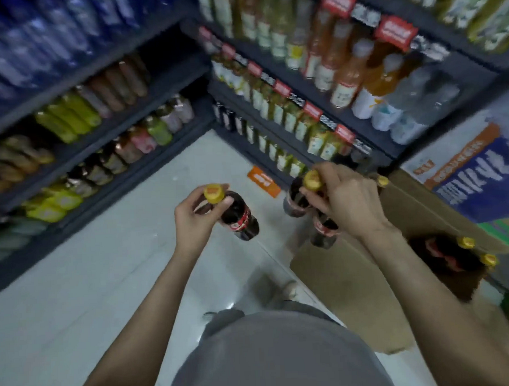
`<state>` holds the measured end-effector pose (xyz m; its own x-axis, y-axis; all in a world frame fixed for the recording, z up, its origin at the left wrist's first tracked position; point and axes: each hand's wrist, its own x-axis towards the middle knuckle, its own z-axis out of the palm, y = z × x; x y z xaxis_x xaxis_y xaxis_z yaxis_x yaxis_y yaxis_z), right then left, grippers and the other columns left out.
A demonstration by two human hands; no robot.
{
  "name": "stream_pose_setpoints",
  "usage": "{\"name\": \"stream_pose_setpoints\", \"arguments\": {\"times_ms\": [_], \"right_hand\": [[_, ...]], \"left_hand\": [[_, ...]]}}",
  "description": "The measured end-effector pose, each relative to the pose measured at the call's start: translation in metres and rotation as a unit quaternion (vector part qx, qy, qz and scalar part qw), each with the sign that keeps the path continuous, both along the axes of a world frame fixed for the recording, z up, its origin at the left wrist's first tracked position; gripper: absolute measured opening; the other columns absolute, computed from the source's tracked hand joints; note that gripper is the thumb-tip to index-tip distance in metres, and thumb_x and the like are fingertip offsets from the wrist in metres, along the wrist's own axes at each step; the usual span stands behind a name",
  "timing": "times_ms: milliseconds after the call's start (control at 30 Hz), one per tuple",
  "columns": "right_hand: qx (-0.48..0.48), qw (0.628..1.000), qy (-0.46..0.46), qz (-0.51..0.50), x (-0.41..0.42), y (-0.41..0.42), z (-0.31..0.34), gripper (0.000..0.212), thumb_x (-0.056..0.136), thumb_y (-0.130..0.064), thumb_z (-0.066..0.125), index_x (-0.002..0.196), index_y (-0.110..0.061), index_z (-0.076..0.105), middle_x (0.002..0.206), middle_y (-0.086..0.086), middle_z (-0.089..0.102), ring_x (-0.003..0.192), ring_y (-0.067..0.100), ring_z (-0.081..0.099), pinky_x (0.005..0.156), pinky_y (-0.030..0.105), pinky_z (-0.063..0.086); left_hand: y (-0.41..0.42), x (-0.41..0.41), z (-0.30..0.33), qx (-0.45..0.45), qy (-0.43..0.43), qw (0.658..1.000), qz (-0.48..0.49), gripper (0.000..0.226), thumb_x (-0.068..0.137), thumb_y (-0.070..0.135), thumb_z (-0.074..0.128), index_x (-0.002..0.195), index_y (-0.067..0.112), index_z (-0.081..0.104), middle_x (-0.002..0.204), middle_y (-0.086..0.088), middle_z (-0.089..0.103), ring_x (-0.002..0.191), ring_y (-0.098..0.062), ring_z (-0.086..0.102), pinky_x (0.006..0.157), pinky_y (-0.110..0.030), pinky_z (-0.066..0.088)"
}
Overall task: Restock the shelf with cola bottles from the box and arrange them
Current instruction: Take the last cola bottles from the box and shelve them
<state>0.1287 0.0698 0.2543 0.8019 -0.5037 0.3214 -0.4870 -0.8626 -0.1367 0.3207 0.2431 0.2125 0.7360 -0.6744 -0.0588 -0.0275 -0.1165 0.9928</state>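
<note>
From the head view, the cardboard box sits open on the pale floor at the foot of the right-hand shelf, and it holds dark cola bottles with yellow caps standing upright in its far right corner. Just left of the box, the left hand pinches one cola bottle by the neck under its yellow cap, hanging above the floor. Over the box's near left edge, the right hand grasps two more bottles by their necks, fingers curled around the caps. Beyond the box, the shelf carries rows of orange, green and clear drinks; the picture is blurred, so labels cannot be read.
</note>
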Motion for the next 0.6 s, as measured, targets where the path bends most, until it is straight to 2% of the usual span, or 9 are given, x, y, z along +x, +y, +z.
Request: {"name": "stream_pose_setpoints", "arguments": {"times_ms": [100,200,300,367,433,500,600], "right_hand": [[0.035,0.997,-0.012,0.064,0.087,0.062,0.002,0.034,0.073,-0.033,0.076,0.093,-0.01,0.06,0.074,0.007,0.063,0.066,0.027,0.063,0.047,0.023,0.035],[0.079,0.989,-0.041,0.115,0.171,0.13,-0.001,0.035,0.069,-0.028,0.081,0.091,-0.01,0.061,0.076,0.007,0.065,0.07,0.028,0.064,0.05,0.026,0.04],[0.104,0.977,-0.078,0.167,0.252,0.197,-0.005,0.033,0.068,-0.023,0.084,0.089,-0.011,0.062,0.071,0.004,0.063,0.068,0.027,0.064,0.052,0.028,0.041],[0.107,0.966,-0.092,0.218,0.305,0.242,-0.005,0.032,0.067,-0.022,0.084,0.088,-0.011,0.063,0.071,0.003,0.063,0.066,0.025,0.063,0.052,0.026,0.039],[0.11,0.949,-0.099,0.28,0.358,0.287,-0.002,0.032,0.068,-0.021,0.084,0.09,-0.011,0.063,0.074,0.003,0.065,0.067,0.025,0.063,0.052,0.027,0.041],[0.104,0.929,-0.104,0.34,0.411,0.33,0.004,0.033,0.068,-0.022,0.084,0.092,-0.011,0.063,0.078,0.002,0.066,0.069,0.025,0.064,0.051,0.027,0.043],[0.125,0.892,-0.11,0.419,0.49,0.39,0.018,0.031,0.073,-0.028,0.079,0.095,-0.014,0.062,0.084,0.0,0.068,0.073,0.024,0.066,0.051,0.028,0.045]], "left_hand": [[0.095,0.053,0.021,0.006,-0.018,0.996,0.082,0.016,0.076,0.009,0.076,0.091,0.012,0.069,0.092,0.011,0.074,0.093,-0.008,0.066,0.078,-0.018,0.05],[0.187,0.105,0.041,0.025,-0.041,0.989,0.138,0.02,0.073,0.015,0.079,0.089,0.023,0.069,0.092,0.012,0.074,0.093,-0.007,0.067,0.082,-0.021,0.052],[0.276,0.151,0.054,0.028,-0.065,0.97,0.231,0.023,0.071,0.011,0.081,0.091,0.018,0.071,0.095,0.003,0.074,0.095,-0.014,0.069,0.087,-0.028,0.054],[0.329,0.177,0.06,0.021,-0.072,0.949,0.307,0.027,0.07,0.008,0.081,0.095,0.009,0.073,0.097,-0.006,0.074,0.096,-0.02,0.069,0.087,-0.03,0.054],[0.375,0.205,0.065,-0.002,-0.065,0.922,0.382,0.031,0.07,0.004,0.08,0.099,0.003,0.072,0.097,-0.008,0.073,0.093,-0.015,0.068,0.084,-0.026,0.054],[0.416,0.237,0.074,-0.04,-0.043,0.885,0.462,0.025,0.072,0.002,0.078,0.096,0.006,0.072,0.09,-0.001,0.073,0.087,-0.007,0.066,0.079,-0.018,0.051],[0.474,0.294,0.091,-0.095,-0.051,0.826,0.554,0.018,0.073,0.004,0.078,0.084,0.018,0.074,0.078,0.007,0.072,0.083,-0.007,0.063,0.075,-0.018,0.049]]}}
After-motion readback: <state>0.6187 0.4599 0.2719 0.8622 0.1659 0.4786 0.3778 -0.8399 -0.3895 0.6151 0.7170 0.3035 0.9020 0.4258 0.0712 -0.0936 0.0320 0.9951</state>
